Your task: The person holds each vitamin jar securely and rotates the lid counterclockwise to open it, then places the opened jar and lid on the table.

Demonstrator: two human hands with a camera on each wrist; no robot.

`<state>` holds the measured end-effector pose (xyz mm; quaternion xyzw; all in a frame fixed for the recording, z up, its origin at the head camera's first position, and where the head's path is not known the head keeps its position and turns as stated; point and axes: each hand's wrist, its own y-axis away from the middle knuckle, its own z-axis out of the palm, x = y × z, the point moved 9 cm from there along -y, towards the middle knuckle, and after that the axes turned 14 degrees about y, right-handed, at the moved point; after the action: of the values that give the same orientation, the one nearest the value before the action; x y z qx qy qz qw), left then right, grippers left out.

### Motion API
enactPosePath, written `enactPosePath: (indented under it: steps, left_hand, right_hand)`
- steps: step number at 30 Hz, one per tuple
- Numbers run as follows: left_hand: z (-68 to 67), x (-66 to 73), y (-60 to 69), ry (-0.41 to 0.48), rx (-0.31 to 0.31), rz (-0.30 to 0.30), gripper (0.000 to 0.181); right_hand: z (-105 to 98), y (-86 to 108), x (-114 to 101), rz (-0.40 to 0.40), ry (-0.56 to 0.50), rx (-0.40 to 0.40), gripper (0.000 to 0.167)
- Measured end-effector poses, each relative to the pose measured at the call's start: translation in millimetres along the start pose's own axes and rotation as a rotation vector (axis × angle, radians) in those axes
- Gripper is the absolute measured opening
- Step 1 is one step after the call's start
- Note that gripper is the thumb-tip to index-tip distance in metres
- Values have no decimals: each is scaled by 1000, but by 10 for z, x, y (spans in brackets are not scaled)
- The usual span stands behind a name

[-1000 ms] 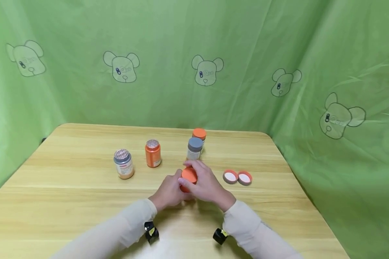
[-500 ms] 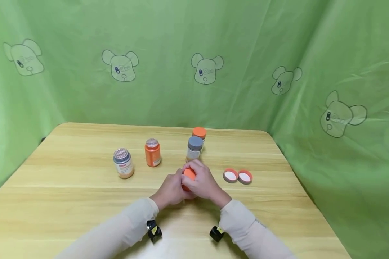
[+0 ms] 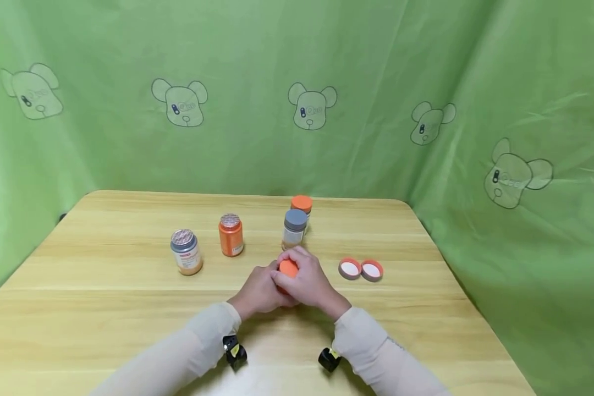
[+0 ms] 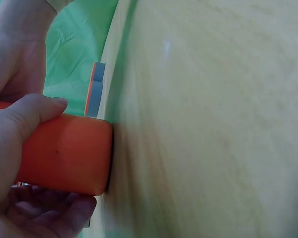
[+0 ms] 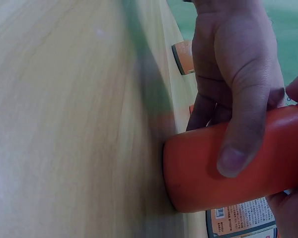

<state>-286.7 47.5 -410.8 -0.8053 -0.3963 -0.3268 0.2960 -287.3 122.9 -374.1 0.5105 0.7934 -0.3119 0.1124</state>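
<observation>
Vs. 1 s ago: right hand [image 3: 311, 281] had closed in on the orange cap [image 3: 288, 268], fingers and thumb curled round it, so less of the orange showed. Left hand [image 3: 259, 290] stayed wrapped round the body of the orange bottle [image 4: 69, 153]. Hands were together, both clamped on that one bottle, which stood between them, base down at the tabletop [image 3: 104, 330]. Rest of the layout hadn't moved; the head view had just drifted a touch.

Tabletop was pale wood grain. Just beyond the hands: grey-capped bottle [image 3: 294, 234], orange-capped bottle [image 3: 301, 203] right behind it, partly hidden. Right of the hands: two upturned caps [image 3: 361, 269], white-lined, touching edge to edge. Ahead-left: orange foil-topped bottle [image 3: 231, 239], upright. Further left: grey-necked foil-topped bottle [image 3: 186, 256], also upright.

Room: green curtain [image 3: 247, 44] behind the far edge and round both sides, creased, with outlined bear heads [image 3: 311, 113] across it. Beige sleeves [image 3: 178, 349] and black wrist cameras [image 3: 235, 355] sat nearer than the hands.
</observation>
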Motion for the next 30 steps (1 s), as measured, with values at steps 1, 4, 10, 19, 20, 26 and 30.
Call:
enactPosePath:
  steps: [1,4,10,19,20,26,30]
  left_hand:
    - [-13,3,5,-8,4,4,66]
    - [-33,3,9,4,21,14,64]
    - [-7,-23,18,71,20,7,62]
    - [12,-37,22,91,-6,-46,45]
    - [13,-35,15,89,-11,-55,43]
    - [63,8,-9,41,-45,-85,40]
    - [80,63,-13,36,-9,-64,44]
  right_hand:
    - [7,-3,-1,6,-14,-3,16]
    - [15,-10,7,27,-46,3,15]
    - [-12,34,15,38,-90,53,15]
    - [-53,112,190,225,-252,126,14]
    - [-57,126,232,268,-284,138,13]
    - [-5,236,416,497,-469,189,15]
    - [30,274,439,602,-671,255,11]
